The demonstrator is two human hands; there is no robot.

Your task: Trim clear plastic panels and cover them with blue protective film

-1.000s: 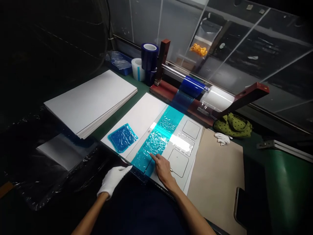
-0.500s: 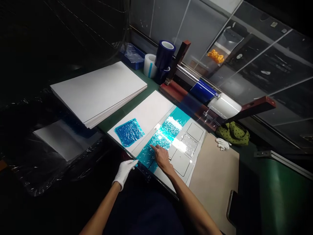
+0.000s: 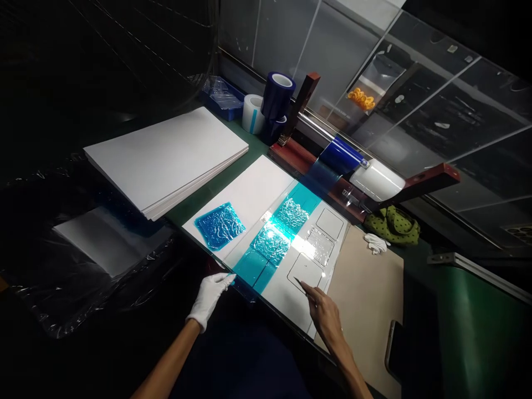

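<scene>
My left hand (image 3: 209, 297), in a white glove, pinches the near end of a blue film strip (image 3: 272, 241). The strip runs from a dispenser roll (image 3: 341, 155) across a white panel (image 3: 253, 197). My bare right hand (image 3: 324, 310) hovers over the panel's near right part, by a square outline (image 3: 306, 271). Its index finger points out and the other fingers are curled, seemingly around a thin blade I can barely make out. A loose wrinkled blue film square (image 3: 219, 224) lies on the panel to the left of the strip.
A stack of white sheets (image 3: 166, 155) lies at the left. Tape rolls (image 3: 276, 97) stand at the back by the red dispenser frame (image 3: 419, 183). A brown board (image 3: 368, 299), a phone (image 3: 394, 346), a white glove (image 3: 376, 243) and a green pouch (image 3: 393, 224) are at the right.
My right hand has left the blue strip and moved right and nearer, over the bare white panel. The left hand keeps its hold on the strip's end.
</scene>
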